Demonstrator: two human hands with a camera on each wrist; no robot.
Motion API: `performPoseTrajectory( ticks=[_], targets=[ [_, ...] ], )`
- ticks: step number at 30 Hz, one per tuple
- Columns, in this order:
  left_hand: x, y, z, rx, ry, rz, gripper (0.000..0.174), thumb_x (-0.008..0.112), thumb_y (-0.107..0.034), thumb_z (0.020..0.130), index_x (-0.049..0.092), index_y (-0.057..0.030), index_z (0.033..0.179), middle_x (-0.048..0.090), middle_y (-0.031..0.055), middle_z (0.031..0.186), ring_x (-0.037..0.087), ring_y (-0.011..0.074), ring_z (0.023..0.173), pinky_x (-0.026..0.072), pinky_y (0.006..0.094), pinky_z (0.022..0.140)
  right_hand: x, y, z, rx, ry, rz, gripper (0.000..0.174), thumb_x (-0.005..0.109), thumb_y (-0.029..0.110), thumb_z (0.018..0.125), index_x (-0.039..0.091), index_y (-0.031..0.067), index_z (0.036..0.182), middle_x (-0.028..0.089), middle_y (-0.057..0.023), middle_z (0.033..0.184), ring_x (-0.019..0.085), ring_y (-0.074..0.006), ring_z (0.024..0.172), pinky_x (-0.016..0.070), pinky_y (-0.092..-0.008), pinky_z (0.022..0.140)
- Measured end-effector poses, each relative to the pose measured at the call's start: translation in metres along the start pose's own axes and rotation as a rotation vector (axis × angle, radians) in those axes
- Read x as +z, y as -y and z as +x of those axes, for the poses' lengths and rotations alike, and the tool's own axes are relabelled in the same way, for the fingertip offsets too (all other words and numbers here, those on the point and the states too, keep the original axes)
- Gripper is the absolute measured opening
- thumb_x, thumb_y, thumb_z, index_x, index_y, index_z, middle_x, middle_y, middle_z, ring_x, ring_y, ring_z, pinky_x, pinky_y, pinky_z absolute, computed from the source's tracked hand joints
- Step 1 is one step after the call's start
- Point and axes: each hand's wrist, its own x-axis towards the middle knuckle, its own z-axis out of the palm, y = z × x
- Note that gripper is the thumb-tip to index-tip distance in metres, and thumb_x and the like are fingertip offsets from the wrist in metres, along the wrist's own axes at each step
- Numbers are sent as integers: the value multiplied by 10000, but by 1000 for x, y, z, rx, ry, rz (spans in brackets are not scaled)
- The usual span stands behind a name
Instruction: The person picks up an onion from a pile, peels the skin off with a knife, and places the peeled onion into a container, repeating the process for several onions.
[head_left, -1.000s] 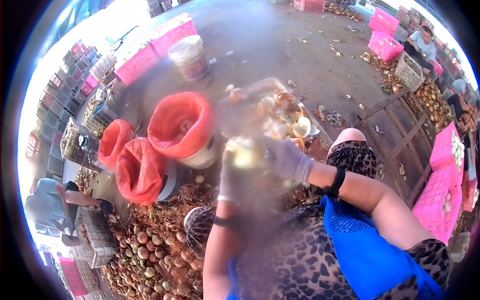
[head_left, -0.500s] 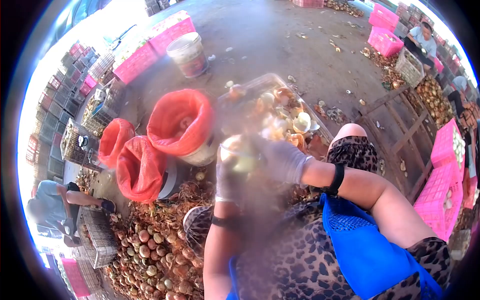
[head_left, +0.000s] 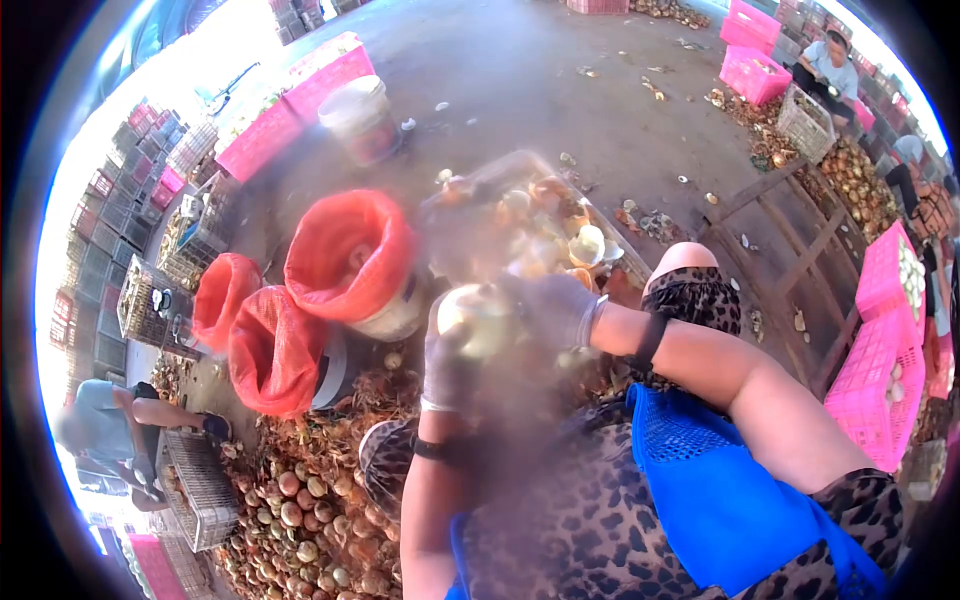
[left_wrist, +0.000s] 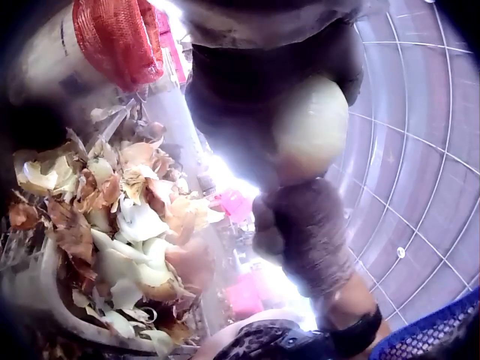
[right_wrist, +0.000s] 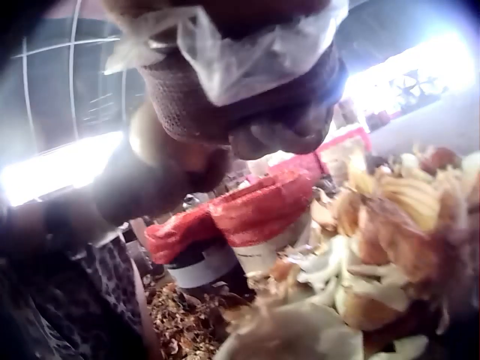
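Observation:
In the head view, a pale peeled onion (head_left: 468, 305) sits in my gloved left hand (head_left: 443, 355), which grips it in front of my lap. My gloved right hand (head_left: 562, 310) is right beside it, blurred by haze on the lens. The left wrist view shows the onion (left_wrist: 313, 127) with the curled right hand (left_wrist: 307, 232) close against its lower end. I cannot tell what the right fingers hold. Just beyond both hands is a clear plastic tub (head_left: 622, 245) of onion skins (head_left: 585, 245), also large in the right wrist view.
Red mesh bags (head_left: 350, 250) line buckets to the left. Below them lies a heap of unpeeled onions (head_left: 300, 510). A wooden frame (head_left: 800, 260) and pink crates (head_left: 880, 390) are on the right. A white bucket (head_left: 360, 120) stands farther off. Other people sit at both sides.
The head view has shifted slightly, so most things sit a little further left. The onion stays in the left hand; its pale top shows more plainly than half a second ago.

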Motion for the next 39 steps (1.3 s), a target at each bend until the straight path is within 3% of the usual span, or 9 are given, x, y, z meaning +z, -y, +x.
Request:
performPoseTrajectory(
  ticks=[4, 6, 12, 17, 23, 27, 31, 34, 39],
  targets=[
    [-2, 12, -6, -44, -106, 48, 691, 654, -406, 719, 467, 19, 1231, 556, 152, 1127, 572, 262, 1027, 495, 379, 900, 64, -68, 8, -46, -21, -457, 572, 650, 207, 730, 501, 68, 1264, 653, -129, 794, 650, -291, 702, 511, -398, 589],
    [4, 2, -9, -106, 80, -246, 675, 642, -374, 739, 443, -5, 1267, 527, 152, 1194, 538, 280, 1092, 457, 409, 955, 92, -107, 15, -99, 67, -524, 497, 638, 187, 763, 540, 70, 1236, 650, -100, 782, 640, -258, 693, 512, -371, 603],
    [-18, 8, 7, -13, -7, -303, 738, 652, -386, 749, 384, -7, 1323, 480, 153, 1268, 480, 278, 1168, 356, 417, 1054, 26, -18, -7, 223, -166, 499, 534, 555, 219, 889, 402, 49, 1372, 607, -100, 790, 566, -207, 681, 471, -346, 616],
    [-16, 2, 7, -145, 58, -697, 770, 662, -403, 759, 364, 18, 1331, 487, 145, 1244, 492, 265, 1115, 392, 402, 985, 22, 41, -7, -13, -246, 377, 660, 476, 230, 923, 149, 67, 1472, 639, -210, 966, 625, -372, 786, 486, -427, 680],
    [-14, 7, 13, 254, -277, -46, 731, 662, -368, 762, 373, 0, 1323, 519, 138, 1185, 553, 265, 1018, 477, 373, 876, 21, 65, 14, 122, -265, 608, 532, 487, 260, 953, 322, 89, 1429, 651, -193, 958, 616, -376, 797, 496, -415, 721],
    [-18, 3, 12, 247, -259, -142, 655, 635, -325, 775, 407, -21, 1309, 521, 143, 1199, 552, 269, 1043, 462, 382, 905, 28, 78, 23, 221, -472, 843, 429, 491, 235, 956, 451, 84, 1355, 644, -191, 1010, 614, -361, 871, 497, -398, 777],
    [-19, -6, 5, 116, -77, -453, 603, 573, -369, 805, 444, -32, 1288, 530, 129, 1224, 519, 271, 1106, 410, 408, 974, 37, 30, 43, 232, -305, 799, 393, 531, 202, 917, 515, 75, 1289, 622, -179, 1092, 607, -321, 926, 484, -383, 820],
    [-21, -8, 4, 147, 34, -621, 608, 508, -445, 837, 462, -35, 1283, 531, 114, 1259, 481, 259, 1170, 347, 408, 1037, 35, 0, 45, 157, -370, 537, 346, 536, 177, 912, 565, 132, 1254, 644, -83, 962, 593, -181, 772, 485, -309, 670],
    [-19, -13, 6, 126, 10, -538, 648, 426, -529, 872, 467, -33, 1287, 532, 118, 1260, 494, 256, 1153, 365, 382, 1011, 37, 6, 49, 146, -372, 952, 256, 582, 198, 875, 620, 73, 1095, 650, -60, 812, 592, -122, 662, 476, -283, 560]
  ],
)
